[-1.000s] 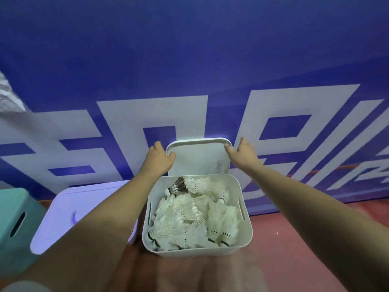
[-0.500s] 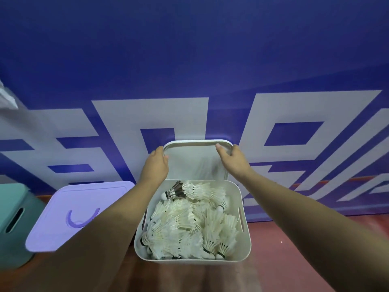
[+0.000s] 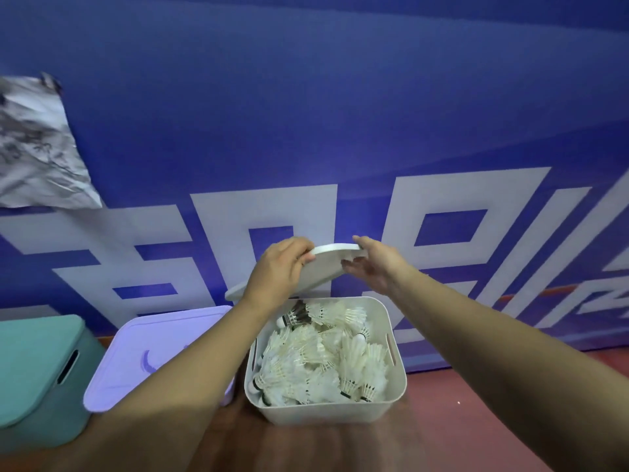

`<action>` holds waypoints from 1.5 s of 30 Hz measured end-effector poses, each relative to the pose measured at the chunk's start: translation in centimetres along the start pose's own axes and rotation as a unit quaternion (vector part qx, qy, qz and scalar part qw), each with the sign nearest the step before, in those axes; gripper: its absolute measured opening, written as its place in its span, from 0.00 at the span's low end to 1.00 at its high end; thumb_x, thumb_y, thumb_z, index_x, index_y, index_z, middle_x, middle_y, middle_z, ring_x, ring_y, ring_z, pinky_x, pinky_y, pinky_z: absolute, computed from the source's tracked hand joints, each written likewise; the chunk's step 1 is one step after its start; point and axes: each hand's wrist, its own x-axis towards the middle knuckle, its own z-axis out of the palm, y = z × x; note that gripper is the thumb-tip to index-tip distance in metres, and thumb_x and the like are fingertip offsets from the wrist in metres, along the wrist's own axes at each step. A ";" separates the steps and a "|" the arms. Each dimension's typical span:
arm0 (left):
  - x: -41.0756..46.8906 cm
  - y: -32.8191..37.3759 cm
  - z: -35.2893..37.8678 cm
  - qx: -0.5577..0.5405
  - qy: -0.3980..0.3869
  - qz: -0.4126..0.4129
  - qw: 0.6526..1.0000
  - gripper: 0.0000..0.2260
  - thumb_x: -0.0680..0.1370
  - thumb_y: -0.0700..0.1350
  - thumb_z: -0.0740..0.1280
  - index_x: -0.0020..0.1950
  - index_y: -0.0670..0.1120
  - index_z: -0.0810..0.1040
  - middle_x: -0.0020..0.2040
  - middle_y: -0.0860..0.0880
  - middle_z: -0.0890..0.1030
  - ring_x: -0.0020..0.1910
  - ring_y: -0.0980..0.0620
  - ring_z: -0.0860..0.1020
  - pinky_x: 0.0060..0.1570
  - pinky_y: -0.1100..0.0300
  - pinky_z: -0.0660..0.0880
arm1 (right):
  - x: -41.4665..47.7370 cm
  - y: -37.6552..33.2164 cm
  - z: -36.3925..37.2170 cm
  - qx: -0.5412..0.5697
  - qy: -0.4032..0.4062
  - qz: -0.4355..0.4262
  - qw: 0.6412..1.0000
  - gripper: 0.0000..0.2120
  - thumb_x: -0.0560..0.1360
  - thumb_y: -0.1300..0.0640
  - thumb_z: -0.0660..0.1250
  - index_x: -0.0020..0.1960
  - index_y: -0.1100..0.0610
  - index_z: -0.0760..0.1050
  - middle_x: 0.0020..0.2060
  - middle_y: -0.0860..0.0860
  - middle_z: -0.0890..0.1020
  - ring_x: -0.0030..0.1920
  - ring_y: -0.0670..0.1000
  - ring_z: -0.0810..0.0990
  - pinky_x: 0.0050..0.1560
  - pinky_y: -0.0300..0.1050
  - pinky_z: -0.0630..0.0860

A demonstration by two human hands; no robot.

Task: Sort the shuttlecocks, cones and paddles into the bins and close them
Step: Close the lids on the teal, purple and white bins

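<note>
Since the earlier frame, lifts white lid (image 3: 326, 269) off the wall (image 3: 306, 97) and tilts it, long axis sloping up from gripping left hand (image 3: 276, 271) to right hand (image 3: 378, 270) pinching the high end, with open bin (image 3: 323, 413) of shuttlecocks (image 3: 316, 356) just below both hands.

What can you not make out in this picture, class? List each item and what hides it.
All from the head view:
1. Purple bin contents: its shut lid covers them.
2. Teal bin: cut off by the left edge.
3. White lid: partly behind the left hand.
4. Lower shuttlecocks: buried under the top ones.
5. Paper print: blurred.
</note>
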 end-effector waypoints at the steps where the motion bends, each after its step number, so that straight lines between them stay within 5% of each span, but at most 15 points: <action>1: -0.6 0.5 -0.1 0.002 -0.022 0.026 0.999 0.10 0.80 0.49 0.61 0.51 0.45 0.78 0.46 0.52 0.80 0.44 0.50 0.76 0.46 0.54 0.73 | -0.6 0.3 0.1 0.022 0.004 0.001 1.000 0.13 0.76 0.58 0.69 0.54 0.66 0.71 0.50 0.62 0.73 0.46 0.59 0.79 0.42 0.54 0.83; 3: -1.9 1.1 -0.4 -0.009 -0.071 0.058 0.996 0.14 0.79 0.55 0.59 0.52 0.48 0.79 0.47 0.56 0.80 0.46 0.54 0.76 0.49 0.57 0.71 | -1.7 1.1 0.0 0.053 0.020 0.002 0.998 0.06 0.78 0.67 0.60 0.54 0.67 0.68 0.54 0.62 0.71 0.50 0.61 0.78 0.41 0.57 0.82; 6: -3.9 0.1 -0.7 -0.051 -0.103 0.018 0.993 0.17 0.79 0.60 0.57 0.55 0.51 0.78 0.51 0.61 0.79 0.52 0.58 0.76 0.58 0.56 0.70 | -3.5 2.1 -1.1 0.054 0.052 -0.011 0.997 0.16 0.73 0.73 0.55 0.61 0.69 0.68 0.61 0.65 0.75 0.56 0.65 0.79 0.48 0.64 0.80; 10: -6.6 -4.6 -0.7 0.034 -0.061 -0.183 0.981 0.16 0.80 0.55 0.61 0.60 0.46 0.75 0.59 0.47 0.77 0.61 0.46 0.72 0.62 0.52 0.67 | -5.2 3.5 -3.7 -0.039 0.130 -0.015 0.991 0.07 0.73 0.73 0.59 0.45 0.64 0.72 0.46 0.60 0.79 0.53 0.62 0.80 0.58 0.63 0.75; 13: -9.0 -7.5 -0.7 0.131 -0.105 -0.365 0.916 0.24 0.78 0.58 0.62 0.66 0.42 0.69 0.64 0.38 0.71 0.65 0.38 0.67 0.64 0.46 0.66 | -5.8 4.6 -5.6 -0.048 0.138 0.007 0.989 0.08 0.71 0.69 0.63 0.50 0.64 0.75 0.53 0.61 0.82 0.54 0.64 0.80 0.58 0.66 0.75; 16: -10.7 -8.4 -0.2 0.050 -0.135 -0.462 0.875 0.30 0.77 0.62 0.62 0.67 0.39 0.64 0.64 0.38 0.71 0.60 0.39 0.72 0.56 0.49 0.70 | -6.4 6.0 -7.3 -0.051 0.129 0.019 0.990 0.10 0.71 0.68 0.63 0.52 0.65 0.77 0.49 0.60 0.83 0.50 0.63 0.82 0.52 0.60 0.78; 18: -11.7 -8.8 0.7 0.005 -0.167 -0.459 0.872 0.29 0.78 0.60 0.62 0.68 0.39 0.64 0.62 0.40 0.75 0.54 0.42 0.74 0.49 0.54 0.69 | -6.2 7.2 -8.1 -0.065 0.130 0.020 0.989 0.11 0.70 0.66 0.64 0.51 0.64 0.78 0.48 0.61 0.84 0.49 0.63 0.82 0.51 0.58 0.78; 22: -13.6 -9.1 2.8 0.014 -0.182 -0.411 0.893 0.21 0.81 0.55 0.60 0.66 0.40 0.71 0.62 0.41 0.78 0.58 0.41 0.76 0.50 0.57 0.67 | -4.4 9.7 -8.9 -0.199 0.144 -0.024 0.969 0.13 0.75 0.55 0.66 0.56 0.60 0.78 0.49 0.57 0.83 0.51 0.60 0.82 0.56 0.60 0.78; 28: -15.0 -9.7 5.2 0.063 -0.173 -0.403 0.897 0.20 0.82 0.51 0.60 0.66 0.37 0.71 0.61 0.38 0.76 0.59 0.40 0.75 0.57 0.52 0.70 | -1.5 13.4 -9.3 -0.397 0.165 -0.081 0.899 0.20 0.80 0.51 0.63 0.67 0.58 0.66 0.56 0.52 0.76 0.58 0.58 0.77 0.57 0.52 0.74; 34: -14.6 -10.0 7.9 0.053 -0.179 -0.437 0.880 0.24 0.82 0.49 0.58 0.70 0.34 0.62 0.65 0.34 0.69 0.63 0.37 0.70 0.62 0.47 0.67 | 1.0 15.2 -10.0 -0.536 0.214 -0.120 0.808 0.18 0.82 0.48 0.55 0.63 0.61 0.67 0.58 0.58 0.74 0.54 0.61 0.77 0.48 0.52 0.71; 41: -15.0 -8.8 8.7 0.016 -0.179 -0.479 0.859 0.25 0.82 0.49 0.57 0.74 0.37 0.55 0.70 0.34 0.65 0.67 0.35 0.68 0.64 0.45 0.67 | 2.1 16.0 -10.3 -0.631 0.276 -0.154 0.709 0.18 0.82 0.50 0.52 0.60 0.62 0.71 0.55 0.59 0.73 0.55 0.60 0.72 0.51 0.53 0.71; 43: -14.9 -9.0 9.0 0.006 -0.180 -0.477 0.860 0.27 0.82 0.48 0.57 0.76 0.39 0.52 0.72 0.35 0.63 0.69 0.36 0.67 0.65 0.45 0.66 | 2.7 15.7 -11.0 -0.623 0.270 -0.138 0.722 0.17 0.83 0.51 0.50 0.59 0.61 0.71 0.55 0.59 0.74 0.54 0.61 0.73 0.53 0.55 0.71; 45: -14.8 -9.4 9.1 -0.001 -0.173 -0.465 0.868 0.30 0.82 0.48 0.58 0.78 0.43 0.46 0.76 0.39 0.59 0.71 0.38 0.65 0.68 0.47 0.64 | 3.2 15.3 -11.6 -0.575 0.224 -0.113 0.779 0.16 0.84 0.51 0.49 0.58 0.61 0.69 0.52 0.59 0.76 0.50 0.61 0.76 0.47 0.53 0.72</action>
